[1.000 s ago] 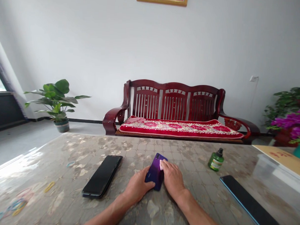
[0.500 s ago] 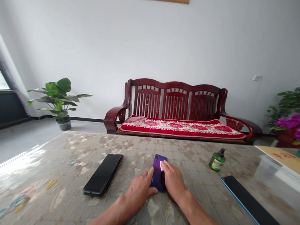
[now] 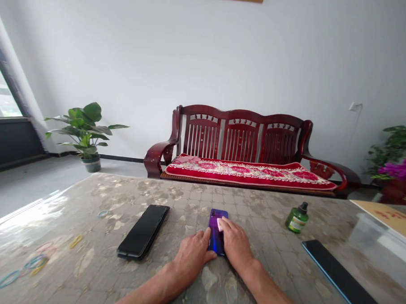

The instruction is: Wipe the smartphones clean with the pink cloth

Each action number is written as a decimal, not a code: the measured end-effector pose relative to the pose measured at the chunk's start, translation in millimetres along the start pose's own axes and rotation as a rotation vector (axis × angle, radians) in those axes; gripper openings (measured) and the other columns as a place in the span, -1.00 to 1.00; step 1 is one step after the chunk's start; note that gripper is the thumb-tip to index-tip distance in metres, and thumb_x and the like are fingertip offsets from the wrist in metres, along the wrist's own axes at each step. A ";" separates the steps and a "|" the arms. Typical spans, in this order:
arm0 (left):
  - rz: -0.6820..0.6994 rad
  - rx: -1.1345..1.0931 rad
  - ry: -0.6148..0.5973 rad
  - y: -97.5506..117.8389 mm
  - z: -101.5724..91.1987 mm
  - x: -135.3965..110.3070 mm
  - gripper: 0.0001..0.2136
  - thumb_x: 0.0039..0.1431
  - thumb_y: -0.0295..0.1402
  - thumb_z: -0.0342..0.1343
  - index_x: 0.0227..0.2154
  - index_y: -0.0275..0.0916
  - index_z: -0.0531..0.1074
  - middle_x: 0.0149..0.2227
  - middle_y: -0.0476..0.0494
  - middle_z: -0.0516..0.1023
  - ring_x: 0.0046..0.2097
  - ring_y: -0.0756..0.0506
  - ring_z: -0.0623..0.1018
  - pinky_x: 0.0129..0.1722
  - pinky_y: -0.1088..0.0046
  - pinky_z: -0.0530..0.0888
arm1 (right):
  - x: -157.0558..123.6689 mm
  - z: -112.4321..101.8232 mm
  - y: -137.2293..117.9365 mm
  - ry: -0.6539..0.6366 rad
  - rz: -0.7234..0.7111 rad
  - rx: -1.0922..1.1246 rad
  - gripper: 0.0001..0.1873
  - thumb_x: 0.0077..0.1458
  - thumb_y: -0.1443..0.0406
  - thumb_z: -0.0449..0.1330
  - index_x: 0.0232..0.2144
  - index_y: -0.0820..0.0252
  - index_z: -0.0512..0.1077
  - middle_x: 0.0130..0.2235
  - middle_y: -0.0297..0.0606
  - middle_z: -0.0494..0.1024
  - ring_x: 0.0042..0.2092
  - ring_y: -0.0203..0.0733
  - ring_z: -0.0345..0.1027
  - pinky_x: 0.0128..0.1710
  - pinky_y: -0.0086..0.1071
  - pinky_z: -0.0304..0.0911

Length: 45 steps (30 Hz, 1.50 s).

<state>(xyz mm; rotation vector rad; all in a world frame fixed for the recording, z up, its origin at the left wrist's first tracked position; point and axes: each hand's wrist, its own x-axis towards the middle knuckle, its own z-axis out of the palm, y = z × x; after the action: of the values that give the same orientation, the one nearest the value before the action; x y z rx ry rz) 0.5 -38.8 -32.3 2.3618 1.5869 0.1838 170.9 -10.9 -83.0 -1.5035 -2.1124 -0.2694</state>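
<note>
A purple-blue smartphone point(image 3: 215, 233) lies back side up on the table, its camera at the far left corner. My left hand point(image 3: 193, 252) holds it by the left and near edges, thumb at the bottom, fingers closed against the side. Pinched in my right hand point(image 3: 234, 240) is a small white wipe point(image 3: 219, 224), pressed on the phone's back. The right hand hides the phone's right side and most of the wipe. To the left lies a black phone point(image 3: 144, 231), screen up. Another dark phone with a blue edge point(image 3: 345, 279) lies at the right.
A green bottle with a black cap point(image 3: 297, 218) stands beyond the blue-edged phone. At the right sits a clear plastic box point(image 3: 371, 233) beside a tan board point(image 3: 385, 216). Several rubber bands point(image 3: 36, 263) lie at the left on the patterned table cover point(image 3: 187, 198). A wooden bench point(image 3: 242, 140) stands behind.
The view has shifted slightly, so everything sits a little further right. My hands keep nearly the same places on the purple-blue phone, the wipe still against its back.
</note>
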 end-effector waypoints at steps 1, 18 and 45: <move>0.000 -0.006 0.003 -0.5 0.1 -0.5 -0.53 0.17 -0.29 0.21 0.14 -0.19 0.30 -0.07 -0.25 0.56 -0.02 -0.25 0.56 -0.07 0.33 0.44 | -0.1 -0.5 -0.2 -0.003 0.002 0.002 -0.54 0.21 0.48 -0.07 0.02 0.14 0.48 0.02 -0.18 0.56 0.03 -0.16 0.46 0.03 -0.31 0.32; 0.296 -0.086 0.164 -18.8 8.2 0.6 -0.66 0.17 -0.28 0.27 0.00 -0.19 0.47 0.07 -0.16 0.48 0.06 -0.21 0.46 0.13 0.27 0.36 | 0.2 -23.1 -6.8 -0.173 0.077 0.025 -0.56 0.25 0.44 -0.04 0.12 0.14 0.36 0.04 -0.15 0.54 0.03 -0.15 0.39 0.04 -0.32 0.21; 0.369 0.000 0.121 -16.2 14.0 2.4 -0.78 0.28 -0.31 0.13 -0.06 -0.24 0.45 0.03 -0.17 0.51 0.05 -0.18 0.48 0.14 0.30 0.37 | 4.1 -35.4 -2.5 -0.234 -0.115 0.056 -0.56 0.20 0.52 -0.04 -0.03 0.12 0.49 0.02 -0.26 0.55 0.00 -0.17 0.39 0.04 -0.32 0.26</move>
<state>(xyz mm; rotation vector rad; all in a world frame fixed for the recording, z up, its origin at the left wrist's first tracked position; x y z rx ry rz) -9.2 -33.2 -50.8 2.6685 1.1813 0.4097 178.3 -24.4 -50.8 -1.4428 -2.3733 -0.0770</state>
